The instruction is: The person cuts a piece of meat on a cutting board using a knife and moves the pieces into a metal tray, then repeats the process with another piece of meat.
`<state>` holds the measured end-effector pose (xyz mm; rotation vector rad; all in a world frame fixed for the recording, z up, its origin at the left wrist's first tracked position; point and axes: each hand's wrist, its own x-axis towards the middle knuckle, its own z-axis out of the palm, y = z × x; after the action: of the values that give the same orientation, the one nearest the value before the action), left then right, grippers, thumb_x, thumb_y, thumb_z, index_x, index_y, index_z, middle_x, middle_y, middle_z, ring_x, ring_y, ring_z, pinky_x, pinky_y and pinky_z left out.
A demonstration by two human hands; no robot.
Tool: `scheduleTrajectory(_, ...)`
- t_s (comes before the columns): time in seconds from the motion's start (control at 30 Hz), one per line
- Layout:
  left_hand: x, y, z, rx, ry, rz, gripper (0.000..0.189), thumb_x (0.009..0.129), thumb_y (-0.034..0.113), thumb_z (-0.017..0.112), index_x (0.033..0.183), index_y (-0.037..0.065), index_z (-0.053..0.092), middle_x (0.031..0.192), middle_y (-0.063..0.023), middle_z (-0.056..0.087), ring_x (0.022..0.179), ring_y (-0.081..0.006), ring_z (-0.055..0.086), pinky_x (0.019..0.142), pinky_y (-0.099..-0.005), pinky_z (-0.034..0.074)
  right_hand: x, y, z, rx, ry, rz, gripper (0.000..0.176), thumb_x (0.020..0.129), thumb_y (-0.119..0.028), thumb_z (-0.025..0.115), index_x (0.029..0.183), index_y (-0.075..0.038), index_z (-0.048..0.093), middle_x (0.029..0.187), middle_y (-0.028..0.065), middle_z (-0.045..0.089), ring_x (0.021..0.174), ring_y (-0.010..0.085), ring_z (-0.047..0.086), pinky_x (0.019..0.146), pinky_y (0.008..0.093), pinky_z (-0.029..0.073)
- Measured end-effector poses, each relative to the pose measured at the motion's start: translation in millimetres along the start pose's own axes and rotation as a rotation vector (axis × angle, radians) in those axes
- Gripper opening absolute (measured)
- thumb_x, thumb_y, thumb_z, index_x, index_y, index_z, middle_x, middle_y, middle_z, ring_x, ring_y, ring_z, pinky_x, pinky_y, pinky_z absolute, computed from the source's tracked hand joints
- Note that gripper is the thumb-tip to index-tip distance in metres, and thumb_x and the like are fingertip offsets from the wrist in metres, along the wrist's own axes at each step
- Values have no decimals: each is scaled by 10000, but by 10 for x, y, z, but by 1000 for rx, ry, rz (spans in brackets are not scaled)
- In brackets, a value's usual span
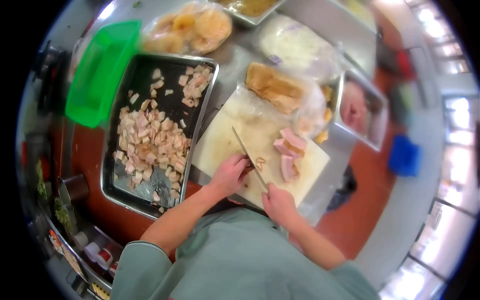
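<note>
My right hand (pixel 280 202) is closed round the handle of a long kitchen knife (pixel 244 147) at the near edge of the white cutting board (pixel 312 167). The blade slants up and to the left across the board. Beside the blade is my left hand (pixel 231 173), its fingers curled; whatever they hold, if anything, is hidden. A thin brown strip (pixel 260 163) lies on the board just right of the blade. Farther right rest several thick pieces of pale pink, fatty meat (pixel 288 150) with a brown edge.
A dark metal tray (pixel 165 77) of diced meat (pixel 150 142) stands left of the board, beside a green plastic bin (pixel 97 75). Behind the board lie a brown block (pixel 272 85) and filled plastic bags (pixel 295 45). At right is a metal pan (pixel 381 117) with raw meat.
</note>
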<state>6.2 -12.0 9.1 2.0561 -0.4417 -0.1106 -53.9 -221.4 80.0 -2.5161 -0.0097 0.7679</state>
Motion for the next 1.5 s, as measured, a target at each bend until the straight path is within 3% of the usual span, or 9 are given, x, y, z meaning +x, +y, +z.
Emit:
scheduleTrajectory(0.2,-68,-16,-7,40,-53,33,346,772,-11,746,1106,6,653,1127,-181,646,1043,-403,643,888,-465,556,589,94,291,75,140,-104,224,960,-216,663,1016,-5,612,803,257,706,785,502,684,734,579,543)
scheduleTrajectory(0.4,-48,-34,2,41,-12,15,334,776,7,749,1097,14,658,1132,-176,654,1047,-400,647,892,-464,556,-59,-57,-118,22,-41,18,232,956,-215,663,1007,3,603,808,257,707,802,491,691,734,574,541)
scheduleTrajectory(0.6,-60,-42,2,44,1,40,318,768,-4,752,1076,12,673,1127,-176,657,1050,-403,647,893,-466,557,600,-71,260,90,70,-25,242,954,-215,641,1083,-11,636,841,281,711,802,480,706,748,596,550)
scheduleTrajectory(0.8,-79,-25,-27,18,-38,-23,297,769,-6,753,1055,13,678,1126,-173,658,1039,-401,646,879,-464,558,-6,-89,-153,25,-60,27,231,961,-206,648,1055,4,624,835,259,715,826,492,692,761,577,539)
scheduleTrajectory(0.97,-97,-83,41,-1,18,25,319,754,3,777,1055,15,669,1102,-165,659,1009,-399,646,866,-465,556,534,-67,297,38,67,-58,253,952,-220,650,1087,-6,638,832,267,706,834,492,691,754,585,541)
scheduleTrajectory(1.1,-56,-62,-54,38,3,41,321,748,6,781,1046,19,662,1076,-160,656,987,-397,647,858,-465,554,640,-21,220,55,150,-132,242,950,-227,649,1070,-17,636,839,274,704,837,494,692,751,599,542)
scheduleTrajectory(1.3,-83,-85,-20,15,19,31,328,734,5,782,1037,25,659,1073,-158,655,994,-387,642,852,-461,553,-10,-97,-98,-4,-92,39,250,946,-189,658,1073,24,630,831,263,701,838,487,683,734,563,532)
scheduleTrajectory(1.4,-130,-117,32,23,8,42,322,729,7,789,1020,27,655,1074,-155,655,1007,-382,640,852,-461,553,543,-13,375,-43,16,-19,259,950,-192,659,1092,23,633,823,266,702,824,489,684,740,563,535)
scheduleTrajectory(1.5,-125,-66,-21,42,-6,41,312,728,10,795,1005,27,651,1078,-152,658,1010,-382,640,854,-461,553,745,3,357,144,139,-127,247,949,-176,657,1095,21,634,799,269,698,796,498,684,747,563,543)
